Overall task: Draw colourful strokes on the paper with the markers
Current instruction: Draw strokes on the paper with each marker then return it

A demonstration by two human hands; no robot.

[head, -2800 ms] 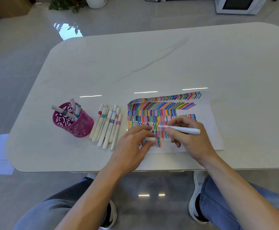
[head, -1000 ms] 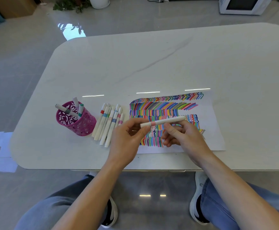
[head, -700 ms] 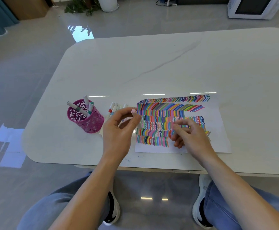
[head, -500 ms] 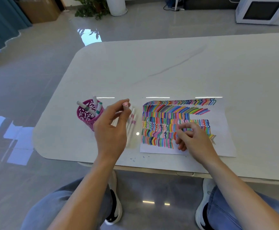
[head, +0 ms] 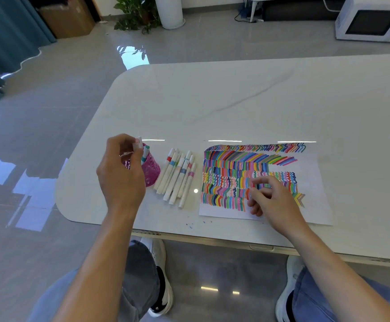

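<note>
Pink-capped and closed a second ago over the sheet, the marker (head: 139, 143) has travelled left in the left hand (head: 119, 173), whose fingertips pinch it upright at the mouth of the magenta mesh cup (head: 152, 171) near the table's (head: 235, 101) left edge. The right hand (head: 275, 201) has let go and rests loose and empty on the striped paper (head: 314, 205) by the front edge. This colour looks finished, and a fresh one from the row of markers (head: 177, 177) probably follows.

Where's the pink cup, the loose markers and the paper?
pink cup (head: 152, 171), head view, side wall.
loose markers (head: 177, 175), head view, middle of the row.
paper (head: 315, 208), head view, bare white right side.
</note>
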